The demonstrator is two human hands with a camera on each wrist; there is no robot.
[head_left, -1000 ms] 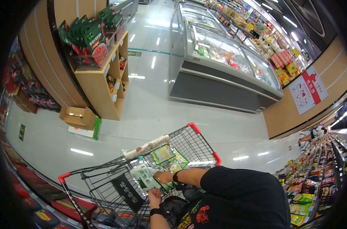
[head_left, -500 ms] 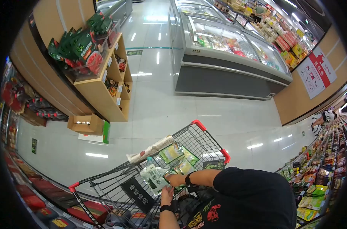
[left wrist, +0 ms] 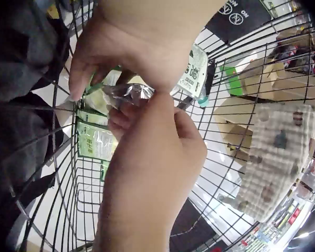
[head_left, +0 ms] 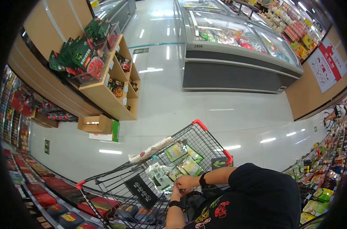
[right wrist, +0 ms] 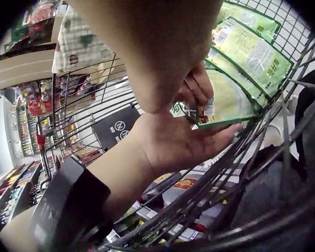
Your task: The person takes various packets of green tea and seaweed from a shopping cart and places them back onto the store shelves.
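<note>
In the head view my left hand (head_left: 176, 192) and right hand (head_left: 185, 182) meet over the near side of the shopping cart, wrists close together. My right hand's curled fingers (right wrist: 198, 90) grip the corner of a yellow-green packet (right wrist: 228, 100) in the right wrist view. Beside it my left hand (right wrist: 178, 144) lies with its fingers extended along the packet's lower edge. Shiny foil (left wrist: 130, 92) shows between the hands in the left wrist view. More green packets (head_left: 175, 151) lie in the cart, with a white-green packet (head_left: 161, 178) left of the hands.
A patterned cloth (head_left: 150, 150) hangs over the cart's far rim. Beyond stand a freezer (head_left: 234, 72), a wooden shelf (head_left: 104, 91) and a cardboard box (head_left: 95, 124). Packaged goods (head_left: 314, 208) line the right; a person (head_left: 338, 111) stands farther off.
Both hands have moved right, away from the white-green packet, toward the yellow-green packets. One yellow-green packet is shifted near the right hand. The head view has turned slightly.
</note>
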